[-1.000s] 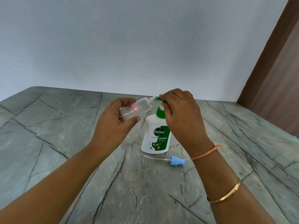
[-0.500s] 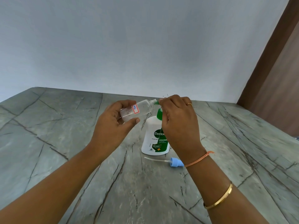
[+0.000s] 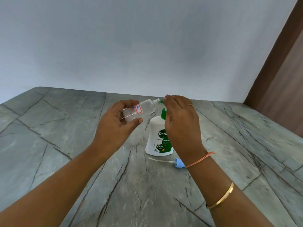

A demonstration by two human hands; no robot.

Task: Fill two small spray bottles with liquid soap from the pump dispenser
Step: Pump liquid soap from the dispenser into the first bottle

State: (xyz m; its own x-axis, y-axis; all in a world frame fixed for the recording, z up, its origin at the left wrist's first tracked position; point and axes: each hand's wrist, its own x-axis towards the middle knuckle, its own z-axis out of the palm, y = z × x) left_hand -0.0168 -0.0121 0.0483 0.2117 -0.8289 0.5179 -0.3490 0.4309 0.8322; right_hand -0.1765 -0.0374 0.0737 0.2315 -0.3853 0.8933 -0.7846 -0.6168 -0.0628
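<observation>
My left hand [image 3: 114, 126] grips a small clear spray bottle [image 3: 142, 108], uncapped, tilted on its side with a red-framed label reading 1C. Its open neck points right and meets the green spout of the pump dispenser. My right hand [image 3: 180, 122] rests on top of the green pump head [image 3: 163, 113] and hides most of it. The white pump dispenser [image 3: 155, 141] stands upright on the table. A blue spray cap [image 3: 178, 162] with its white dip tube lies on the table just in front of the dispenser.
The grey stone-patterned table [image 3: 65, 145] runs back to a pale wall. A brown wooden panel [image 3: 282, 79] stands at the far right. No second spray bottle is in view.
My right hand went down onto the pump head between the first two frames. Since then both hands and the bottle hold nearly the same pose.
</observation>
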